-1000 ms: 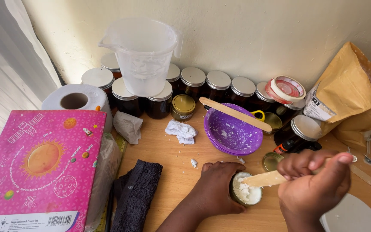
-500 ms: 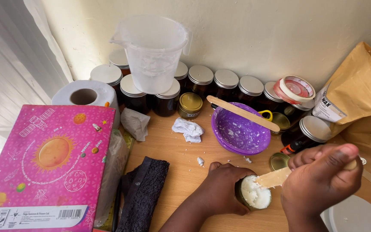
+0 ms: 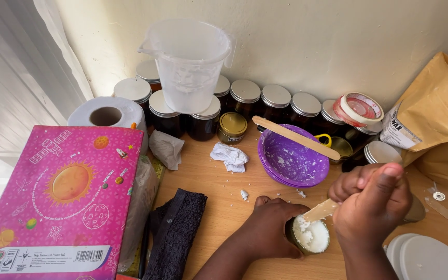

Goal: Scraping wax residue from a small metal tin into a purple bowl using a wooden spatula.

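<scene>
A wooden tabletop (image 3: pixel 219 186) against a cream wall, seen from above. At its left edge lay a pink box (image 3: pixel 58 197) printed with a sun and planets, with a toilet roll (image 3: pixel 111 115) behind it and a dark folded cloth (image 3: pixel 175 233) just beside its right side. Along the back edge stood a row of dark glass jars with silver lids (image 3: pixel 276 101), a clear plastic measuring jug (image 3: pixel 190 62) perched on top of the leftmost ones, and a small gold-lidded jar (image 3: pixel 233 127) in front of them. Two crumpled tissues (image 3: pixel 229 155) lay near the middle.

Right of centre sat a purple bowl (image 3: pixel 291 161), smeared white inside, with a flat wooden stick (image 3: pixel 294 137) resting across its rim. Near the front edge, the left hand (image 3: pixel 270 228) wrapped its grip around a small dark jar (image 3: pixel 307 236) filled with a white, waxy paste, steadying it on the tabletop. The right hand (image 3: pixel 374 202) pinched a second wooden spatula (image 3: pixel 321 210) in a closed fist, its tip touching the paste at the jar's mouth. A roll of tape (image 3: pixel 359 109) and a brown paper bag (image 3: pixel 431 114) stood at the back right corner; white lids (image 3: pixel 429 256) lay at the front right corner.

The step in hand looked like packing or smoothing paste into the jar. The next move would likely call for keeping the jar firmly held while the spatula pressed downward.
</scene>
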